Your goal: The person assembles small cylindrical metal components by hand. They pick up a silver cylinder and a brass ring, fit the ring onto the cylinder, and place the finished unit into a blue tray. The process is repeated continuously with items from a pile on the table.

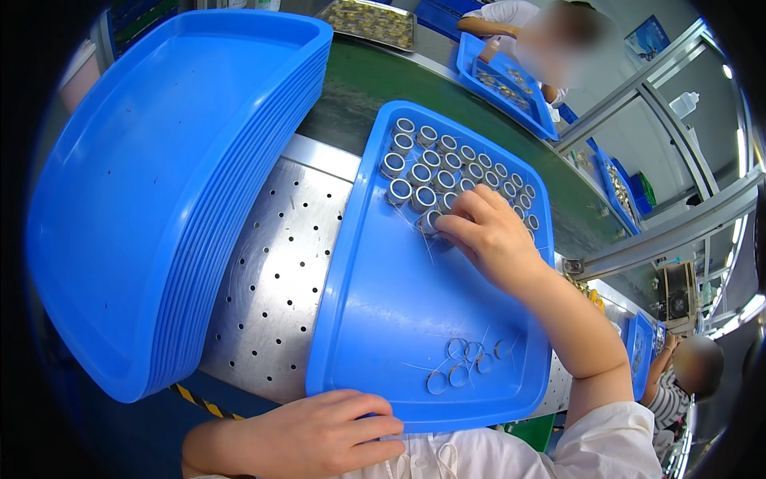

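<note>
Pinching a metal ring point(431, 221) with my right hand point(488, 231) in the blue tray point(383, 319), fingertips hiding its far edge, left hand point(319, 435) resting loosely curled at tray's near rim, holding nothing, loose rings point(467, 363) lying nearby.

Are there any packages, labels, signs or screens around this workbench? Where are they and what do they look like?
Sign or poster: on the far wall, top right; a tilted rectangle, blue with pale marks, too small to read.
Bottle: on the metal frame at right; small, whitish plastic, no label visible.
Hazard tape: bench edge near the left hand; yellow and black stripes.
No screens visible; the blue tray under the right hand bears no label.
</note>
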{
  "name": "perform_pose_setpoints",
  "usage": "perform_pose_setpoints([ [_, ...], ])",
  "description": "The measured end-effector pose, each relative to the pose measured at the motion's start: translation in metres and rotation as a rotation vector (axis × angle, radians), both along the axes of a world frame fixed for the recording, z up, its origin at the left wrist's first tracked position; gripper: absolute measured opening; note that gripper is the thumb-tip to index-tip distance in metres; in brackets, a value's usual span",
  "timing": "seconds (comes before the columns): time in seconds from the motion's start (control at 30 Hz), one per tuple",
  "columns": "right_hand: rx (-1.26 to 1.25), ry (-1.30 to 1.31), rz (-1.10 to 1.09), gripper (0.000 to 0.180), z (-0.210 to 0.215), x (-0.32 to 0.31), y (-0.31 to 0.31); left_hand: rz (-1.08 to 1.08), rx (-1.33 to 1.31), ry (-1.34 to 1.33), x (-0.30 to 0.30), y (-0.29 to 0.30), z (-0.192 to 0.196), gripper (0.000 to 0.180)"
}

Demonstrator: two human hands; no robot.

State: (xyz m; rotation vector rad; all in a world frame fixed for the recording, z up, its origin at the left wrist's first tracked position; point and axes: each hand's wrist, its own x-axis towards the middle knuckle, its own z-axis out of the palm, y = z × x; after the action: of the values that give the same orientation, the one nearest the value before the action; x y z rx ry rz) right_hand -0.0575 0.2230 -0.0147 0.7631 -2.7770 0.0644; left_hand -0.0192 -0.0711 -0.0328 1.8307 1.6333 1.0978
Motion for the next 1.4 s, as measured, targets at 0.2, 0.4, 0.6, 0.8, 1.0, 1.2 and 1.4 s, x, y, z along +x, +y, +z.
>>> perform_pose_setpoints([
  [0.2,-0.155,0.034,-0.101,0.014,0.014,0.01,0.015,0.005,-0.007,0.001,-0.001,0.001,0.001,0.025],
  [0.4,-0.088,-0.03,-0.215,0.017,0.016,0.03,0.039,-0.002,-0.021,-0.001,-0.001,0.002,0.004,0.024],
  [0.6,-0.063,-0.055,-0.187,0.014,0.003,0.032,0.04,0.081,0.086,0.054,0.002,0.002,0.007,0.022],
  [0.8,-0.055,-0.029,-0.163,0.014,0.0,0.031,0.04,0.134,0.115,0.079,0.006,0.003,0.012,0.022],
  [1.0,-0.147,0.028,-0.187,0.033,0.019,0.062,0.046,0.095,0.067,0.135,0.011,0.014,0.022,0.022],
  [1.2,-0.682,-0.618,-0.096,0.019,0.078,0.165,0.109,0.07,0.04,0.177,0.023,0.042,0.025,0.029],
  [1.4,-0.921,-0.574,-0.767,0.019,0.061,0.256,0.268,0.031,-0.095,0.214,0.047,0.089,0.036,0.03],
])
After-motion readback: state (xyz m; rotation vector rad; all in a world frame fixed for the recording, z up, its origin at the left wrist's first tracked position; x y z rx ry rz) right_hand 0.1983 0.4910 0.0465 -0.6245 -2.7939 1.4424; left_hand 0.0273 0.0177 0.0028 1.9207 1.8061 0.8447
